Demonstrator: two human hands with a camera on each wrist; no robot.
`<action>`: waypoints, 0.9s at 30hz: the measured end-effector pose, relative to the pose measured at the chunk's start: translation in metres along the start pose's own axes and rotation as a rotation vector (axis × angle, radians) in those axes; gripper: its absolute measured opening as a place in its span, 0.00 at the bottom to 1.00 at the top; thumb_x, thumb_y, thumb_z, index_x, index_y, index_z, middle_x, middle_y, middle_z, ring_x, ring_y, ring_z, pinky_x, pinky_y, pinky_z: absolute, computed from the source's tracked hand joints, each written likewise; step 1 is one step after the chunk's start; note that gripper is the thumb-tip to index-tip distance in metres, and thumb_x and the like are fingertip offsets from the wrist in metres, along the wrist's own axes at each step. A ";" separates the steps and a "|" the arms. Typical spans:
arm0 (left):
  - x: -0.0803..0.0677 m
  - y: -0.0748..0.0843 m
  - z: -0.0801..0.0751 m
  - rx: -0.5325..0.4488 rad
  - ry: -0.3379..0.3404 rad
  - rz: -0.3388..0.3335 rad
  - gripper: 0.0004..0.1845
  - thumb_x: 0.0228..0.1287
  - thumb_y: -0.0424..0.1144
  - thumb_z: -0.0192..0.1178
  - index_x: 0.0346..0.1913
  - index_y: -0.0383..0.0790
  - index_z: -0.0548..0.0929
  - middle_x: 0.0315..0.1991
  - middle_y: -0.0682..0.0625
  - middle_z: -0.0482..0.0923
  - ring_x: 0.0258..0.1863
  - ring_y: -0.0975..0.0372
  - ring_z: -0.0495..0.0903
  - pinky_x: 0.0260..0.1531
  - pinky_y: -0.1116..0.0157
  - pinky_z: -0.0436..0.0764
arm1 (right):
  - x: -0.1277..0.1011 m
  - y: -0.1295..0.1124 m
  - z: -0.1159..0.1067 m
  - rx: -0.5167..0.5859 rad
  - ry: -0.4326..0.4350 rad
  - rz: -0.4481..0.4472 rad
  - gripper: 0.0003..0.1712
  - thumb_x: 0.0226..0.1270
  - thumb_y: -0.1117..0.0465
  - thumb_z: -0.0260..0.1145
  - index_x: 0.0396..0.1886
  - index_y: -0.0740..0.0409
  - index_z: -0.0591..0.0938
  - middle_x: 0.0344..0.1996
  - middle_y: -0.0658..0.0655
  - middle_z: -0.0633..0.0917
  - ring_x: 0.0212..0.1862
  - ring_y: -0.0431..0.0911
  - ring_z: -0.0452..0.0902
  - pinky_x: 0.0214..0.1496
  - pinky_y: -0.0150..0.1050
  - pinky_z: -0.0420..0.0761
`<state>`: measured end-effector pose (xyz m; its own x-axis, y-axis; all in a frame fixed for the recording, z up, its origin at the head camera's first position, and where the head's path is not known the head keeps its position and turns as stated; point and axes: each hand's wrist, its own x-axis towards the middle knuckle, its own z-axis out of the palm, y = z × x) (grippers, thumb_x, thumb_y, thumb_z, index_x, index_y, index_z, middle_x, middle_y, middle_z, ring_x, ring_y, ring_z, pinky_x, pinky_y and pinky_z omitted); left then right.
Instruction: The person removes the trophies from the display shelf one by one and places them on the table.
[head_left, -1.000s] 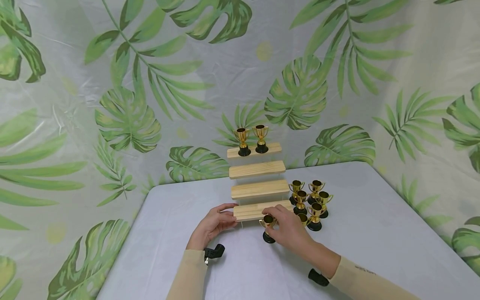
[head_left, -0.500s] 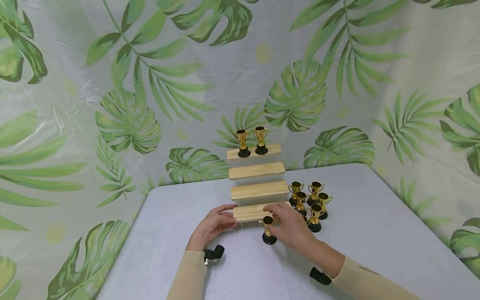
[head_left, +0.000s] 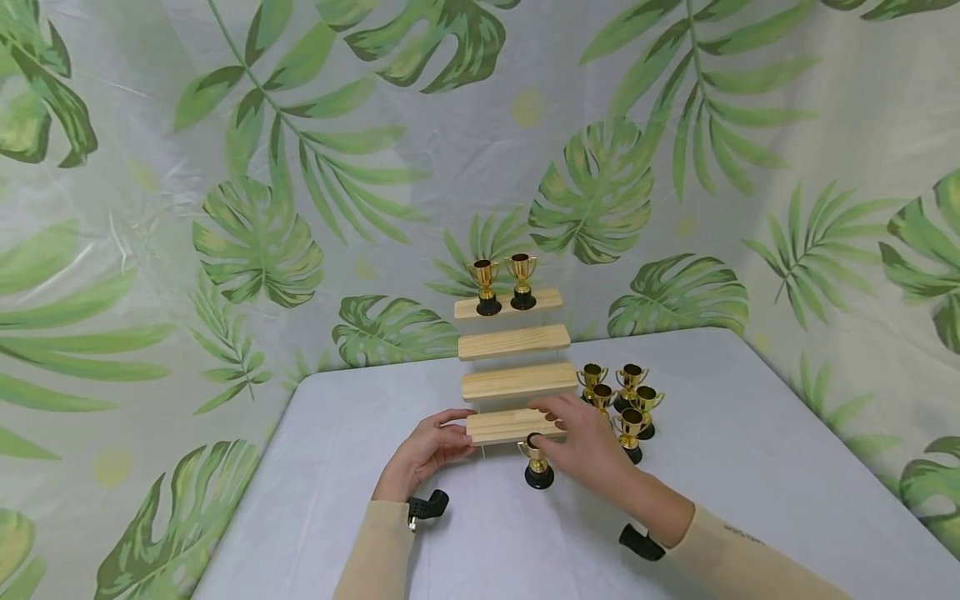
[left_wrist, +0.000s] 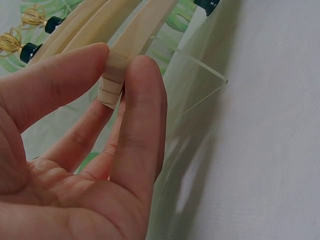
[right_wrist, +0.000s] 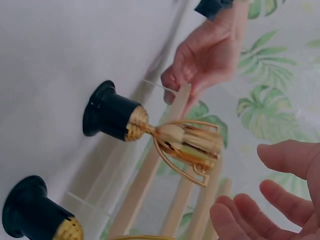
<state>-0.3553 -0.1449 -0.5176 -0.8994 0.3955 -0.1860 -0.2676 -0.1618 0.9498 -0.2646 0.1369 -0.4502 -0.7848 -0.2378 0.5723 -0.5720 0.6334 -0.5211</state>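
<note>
A small gold trophy cup [head_left: 538, 468] with a black base stands upright on the white table, in front of a stepped stand's lowest wooden shelf [head_left: 504, 427]. My right hand [head_left: 588, 437] hovers just right of this cup; in the right wrist view the thumb and fingers of that hand [right_wrist: 280, 200] are spread apart, with a gap to the cup's rim [right_wrist: 187, 142]. At the stand's left end my left hand [head_left: 426, 454] pinches the shelf. Thumb and finger close on the shelf's wooden end [left_wrist: 111, 87] in the left wrist view.
Two more trophies, one of them at the left [head_left: 486, 285], stand on the top shelf [head_left: 551, 298]. Several others, including a front one [head_left: 632, 429], are grouped right of the stand on the table [head_left: 720, 467]. Behind hangs a leaf-patterned curtain [head_left: 480, 167].
The fingers of my right hand have come away from the trophy's rim and drawn slightly right. The trophy stays in its place. My left hand keeps its hold on the shelf.
</note>
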 end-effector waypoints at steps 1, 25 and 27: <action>0.000 0.000 0.000 0.001 0.002 -0.001 0.33 0.58 0.20 0.64 0.68 0.30 0.72 0.42 0.40 0.83 0.37 0.55 0.86 0.41 0.61 0.86 | 0.002 0.001 -0.001 0.007 0.007 -0.005 0.26 0.53 0.65 0.80 0.53 0.49 0.84 0.44 0.46 0.83 0.43 0.41 0.80 0.43 0.40 0.86; 0.001 -0.001 -0.001 -0.020 0.003 -0.011 0.33 0.57 0.20 0.64 0.68 0.30 0.71 0.42 0.39 0.83 0.38 0.55 0.86 0.41 0.61 0.86 | 0.048 0.014 -0.034 0.073 0.107 0.008 0.25 0.59 0.64 0.77 0.56 0.52 0.83 0.47 0.51 0.84 0.46 0.49 0.82 0.46 0.41 0.86; 0.001 -0.001 -0.002 -0.022 0.003 -0.016 0.33 0.57 0.20 0.64 0.68 0.30 0.71 0.43 0.39 0.83 0.38 0.54 0.86 0.41 0.61 0.86 | 0.050 0.014 -0.036 0.077 0.114 0.008 0.25 0.59 0.64 0.77 0.56 0.52 0.83 0.46 0.51 0.83 0.46 0.49 0.81 0.46 0.42 0.86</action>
<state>-0.3566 -0.1458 -0.5190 -0.8960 0.3955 -0.2017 -0.2893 -0.1756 0.9410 -0.3039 0.1602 -0.4061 -0.7595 -0.1456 0.6340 -0.5862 0.5756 -0.5701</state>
